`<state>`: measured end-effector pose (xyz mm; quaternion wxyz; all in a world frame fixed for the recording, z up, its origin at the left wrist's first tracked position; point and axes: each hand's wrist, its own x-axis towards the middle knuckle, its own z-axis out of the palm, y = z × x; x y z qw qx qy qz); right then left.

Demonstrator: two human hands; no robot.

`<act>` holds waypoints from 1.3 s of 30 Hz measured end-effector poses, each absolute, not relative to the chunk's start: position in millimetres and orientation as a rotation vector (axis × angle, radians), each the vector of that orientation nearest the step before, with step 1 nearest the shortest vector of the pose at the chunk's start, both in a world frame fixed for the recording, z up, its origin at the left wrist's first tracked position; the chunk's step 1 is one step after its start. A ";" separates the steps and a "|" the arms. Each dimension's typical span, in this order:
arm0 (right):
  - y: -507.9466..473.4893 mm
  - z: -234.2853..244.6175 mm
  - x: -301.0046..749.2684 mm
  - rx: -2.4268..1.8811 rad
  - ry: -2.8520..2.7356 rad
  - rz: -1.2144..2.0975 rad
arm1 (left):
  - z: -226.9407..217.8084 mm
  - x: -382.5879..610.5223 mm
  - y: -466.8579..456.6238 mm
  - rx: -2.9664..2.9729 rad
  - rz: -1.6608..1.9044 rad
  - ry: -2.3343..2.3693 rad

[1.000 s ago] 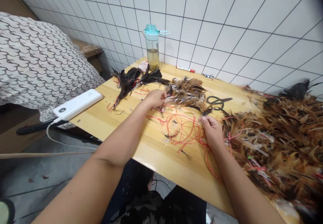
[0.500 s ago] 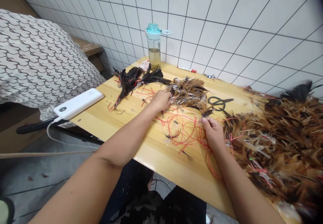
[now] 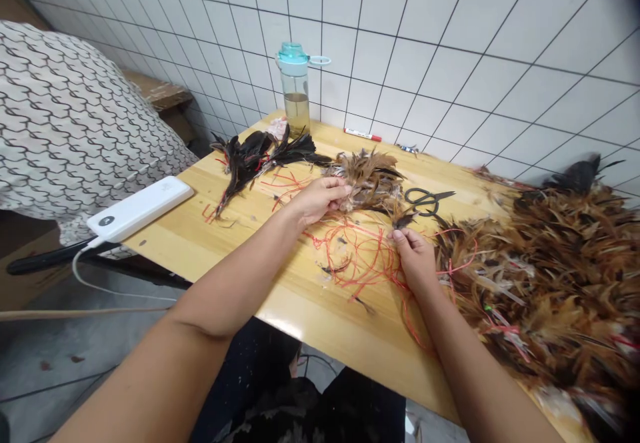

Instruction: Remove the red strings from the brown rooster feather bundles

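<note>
My left hand (image 3: 324,199) reaches to the left edge of a loose pile of brown feathers (image 3: 373,175). Its thumb and fingers are pressed together there, and whatever lies between the tips is too small to make out. To the right, my right hand (image 3: 416,254) pinches the base of a small bunch of dark brown feathers (image 3: 403,219) between thumb and forefinger, tips pointing away from me. Tangled red string (image 3: 357,256) lies on the table between and below both hands. Black-handled scissors (image 3: 424,200) lie just beyond my right hand.
A large heap of brown feathers (image 3: 565,270) covers the table's right side. Tied black feather bunches (image 3: 250,156) lie at the back left, near a water bottle (image 3: 296,96). A red and white marker (image 3: 363,134) rests by the tiled wall. A white power bank (image 3: 143,206) sits at the left edge.
My left hand has turned, its fingers now stretching farther along the pile's left edge. My right hand keeps its pinch on the small bunch. The whole view has shifted slightly.
</note>
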<state>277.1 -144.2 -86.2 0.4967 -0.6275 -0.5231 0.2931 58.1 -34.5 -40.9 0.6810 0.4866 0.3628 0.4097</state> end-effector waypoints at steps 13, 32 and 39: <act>-140.4 -89.7 274.1 -1.488 -1.187 0.756 | -57.3 98.4 -73.2 0.945 0.743 0.602; -135.7 -94.3 270.2 -1.518 -1.255 0.702 | -75.3 114.5 -79.6 1.819 0.789 0.891; -137.4 -92.3 271.2 -1.630 -1.388 0.509 | -60.9 114.8 -88.8 2.233 0.691 1.005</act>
